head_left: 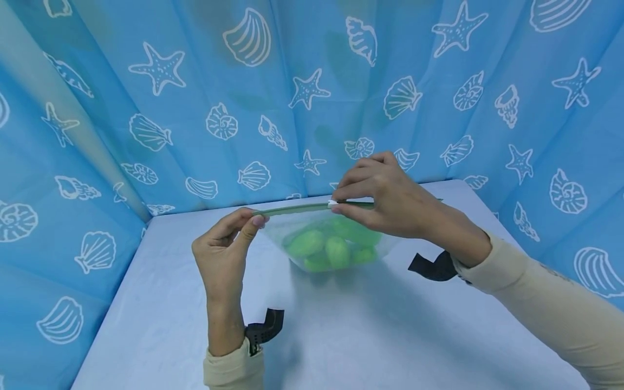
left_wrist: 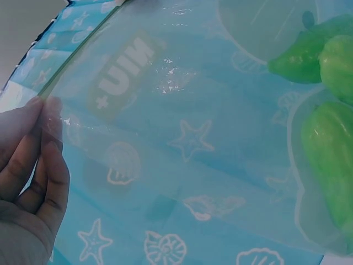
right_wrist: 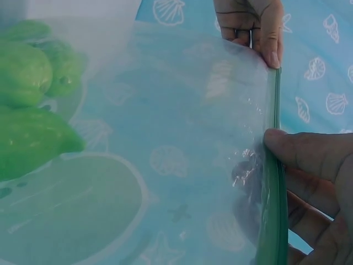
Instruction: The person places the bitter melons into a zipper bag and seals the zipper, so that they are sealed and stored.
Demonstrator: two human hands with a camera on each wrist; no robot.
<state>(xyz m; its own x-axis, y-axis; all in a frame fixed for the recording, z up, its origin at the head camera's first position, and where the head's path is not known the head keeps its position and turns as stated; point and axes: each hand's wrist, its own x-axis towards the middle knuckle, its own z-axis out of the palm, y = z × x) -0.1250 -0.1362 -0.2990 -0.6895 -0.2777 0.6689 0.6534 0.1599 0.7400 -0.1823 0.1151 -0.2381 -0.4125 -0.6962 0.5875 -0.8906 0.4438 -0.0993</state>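
Note:
A clear zip bag (head_left: 273, 230) with a green zip strip (head_left: 292, 209) is held up over the table by its top edge. Several smooth green fruits or vegetables (head_left: 337, 252) lie in its bottom; their exact kind is unclear. My left hand (head_left: 226, 249) pinches the left end of the strip between thumb and fingers. Along the same strip, my right hand (head_left: 385, 195) pinches the white slider (head_left: 333, 203) near the middle. In the right wrist view, the thumb (right_wrist: 309, 152) presses the near side of the strip, with the other fingers behind it.
Beneath the bag is a table with a white cloth (head_left: 166, 303). A blue curtain (head_left: 195, 108) printed with white shells and starfish hangs behind the table and along its sides. Black wrist mounts (head_left: 265, 326) are strapped to both forearms.

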